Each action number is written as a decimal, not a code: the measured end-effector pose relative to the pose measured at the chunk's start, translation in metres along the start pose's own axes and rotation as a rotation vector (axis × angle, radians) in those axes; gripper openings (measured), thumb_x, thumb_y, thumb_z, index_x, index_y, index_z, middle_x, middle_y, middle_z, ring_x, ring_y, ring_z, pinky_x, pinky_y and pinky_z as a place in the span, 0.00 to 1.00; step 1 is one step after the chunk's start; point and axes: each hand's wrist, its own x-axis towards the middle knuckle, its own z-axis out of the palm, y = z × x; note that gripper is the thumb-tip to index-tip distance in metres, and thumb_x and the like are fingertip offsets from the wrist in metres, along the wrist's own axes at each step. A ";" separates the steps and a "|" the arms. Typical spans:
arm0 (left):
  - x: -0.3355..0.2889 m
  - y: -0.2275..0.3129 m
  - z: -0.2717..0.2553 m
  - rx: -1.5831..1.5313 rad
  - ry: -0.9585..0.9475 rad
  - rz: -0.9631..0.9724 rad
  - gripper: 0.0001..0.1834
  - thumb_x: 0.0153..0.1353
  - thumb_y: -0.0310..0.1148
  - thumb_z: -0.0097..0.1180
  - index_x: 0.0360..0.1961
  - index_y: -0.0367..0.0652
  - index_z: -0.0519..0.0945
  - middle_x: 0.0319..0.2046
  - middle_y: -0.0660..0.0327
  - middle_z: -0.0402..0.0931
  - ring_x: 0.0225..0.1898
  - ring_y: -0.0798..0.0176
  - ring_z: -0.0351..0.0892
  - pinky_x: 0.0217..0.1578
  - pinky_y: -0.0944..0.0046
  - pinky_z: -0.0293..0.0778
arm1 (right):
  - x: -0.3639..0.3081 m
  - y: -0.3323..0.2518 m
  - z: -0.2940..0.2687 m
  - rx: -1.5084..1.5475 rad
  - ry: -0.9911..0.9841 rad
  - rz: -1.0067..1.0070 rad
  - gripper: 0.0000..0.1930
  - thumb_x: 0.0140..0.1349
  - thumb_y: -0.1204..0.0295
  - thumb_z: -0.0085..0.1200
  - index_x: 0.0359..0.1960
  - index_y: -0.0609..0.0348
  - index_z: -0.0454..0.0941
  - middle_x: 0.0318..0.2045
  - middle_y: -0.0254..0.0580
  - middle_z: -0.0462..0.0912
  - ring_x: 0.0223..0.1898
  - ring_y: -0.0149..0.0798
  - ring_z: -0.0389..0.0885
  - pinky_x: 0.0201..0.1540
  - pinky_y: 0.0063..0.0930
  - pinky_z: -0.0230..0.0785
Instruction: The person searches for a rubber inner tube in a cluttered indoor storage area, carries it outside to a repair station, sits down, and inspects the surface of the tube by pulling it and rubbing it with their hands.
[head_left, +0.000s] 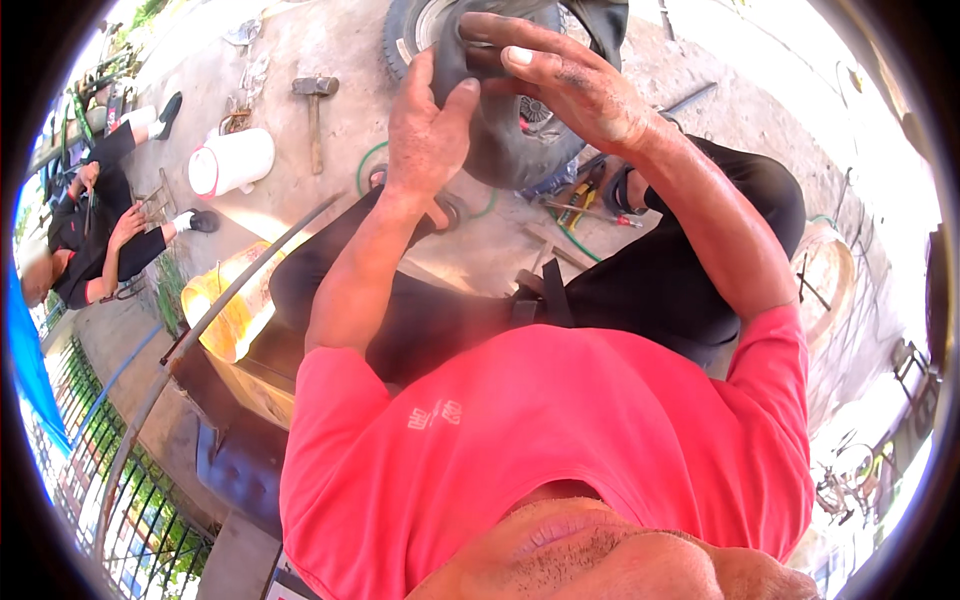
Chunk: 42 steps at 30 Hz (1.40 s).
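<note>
Just ahead of my knees, a black rubber inner tube hangs in loose folds before a tyred wheel. My left hand grips the tube's left side, thumb in front and fingers pointing up. From the right, my right hand reaches across with its fingers stretched out and thumb apart, lying against the rubber. Where the tube ends and the tyre begins is hard to tell lower down. A spoked hub shows below my right hand.
A hammer and a white bucket lie on the concrete at the left. Hand tools and a green hose are between my feet. A yellow container stands left of my knee. Another person sits at the far left.
</note>
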 end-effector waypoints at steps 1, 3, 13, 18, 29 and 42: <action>0.003 -0.003 -0.002 -0.080 0.008 -0.067 0.20 0.65 0.29 0.57 0.57 0.33 0.75 0.45 0.57 0.81 0.45 0.64 0.80 0.49 0.65 0.75 | 0.002 -0.002 -0.001 0.031 0.029 0.026 0.31 0.71 0.57 0.50 0.69 0.64 0.65 0.61 0.49 0.75 0.62 0.39 0.74 0.62 0.33 0.68; 0.011 -0.007 -0.008 -0.145 -0.003 -0.077 0.20 0.65 0.29 0.57 0.55 0.32 0.76 0.44 0.56 0.82 0.44 0.65 0.80 0.48 0.65 0.74 | 0.002 -0.004 -0.005 0.062 0.059 0.051 0.31 0.71 0.57 0.50 0.68 0.66 0.66 0.61 0.50 0.76 0.62 0.39 0.74 0.61 0.35 0.69; 0.016 0.019 -0.043 -0.570 -0.069 -0.113 0.16 0.67 0.25 0.51 0.54 0.31 0.77 0.43 0.61 0.82 0.43 0.73 0.78 0.49 0.72 0.71 | -0.018 0.025 -0.039 0.089 0.284 0.375 0.23 0.74 0.59 0.45 0.62 0.61 0.72 0.51 0.39 0.84 0.51 0.32 0.83 0.56 0.28 0.72; 0.012 0.026 -0.052 -0.627 -0.059 -0.050 0.17 0.67 0.24 0.51 0.56 0.31 0.76 0.46 0.59 0.81 0.46 0.71 0.78 0.51 0.70 0.71 | -0.014 0.034 -0.039 0.158 0.267 0.407 0.22 0.74 0.59 0.47 0.60 0.61 0.74 0.49 0.39 0.85 0.48 0.32 0.83 0.52 0.27 0.74; 0.001 0.029 -0.086 -0.815 0.041 0.119 0.25 0.64 0.31 0.51 0.61 0.31 0.71 0.53 0.53 0.78 0.55 0.56 0.76 0.60 0.59 0.68 | 0.007 -0.020 -0.043 -0.679 0.834 0.027 0.23 0.55 0.60 0.70 0.42 0.66 0.78 0.36 0.47 0.83 0.39 0.39 0.80 0.46 0.37 0.73; -0.004 0.022 -0.076 -1.061 -0.092 -0.011 0.26 0.70 0.37 0.47 0.64 0.33 0.67 0.56 0.51 0.75 0.56 0.57 0.76 0.60 0.59 0.68 | 0.009 0.002 -0.033 -1.004 0.367 -0.142 0.48 0.50 0.58 0.72 0.71 0.55 0.59 0.65 0.60 0.67 0.67 0.61 0.65 0.68 0.49 0.61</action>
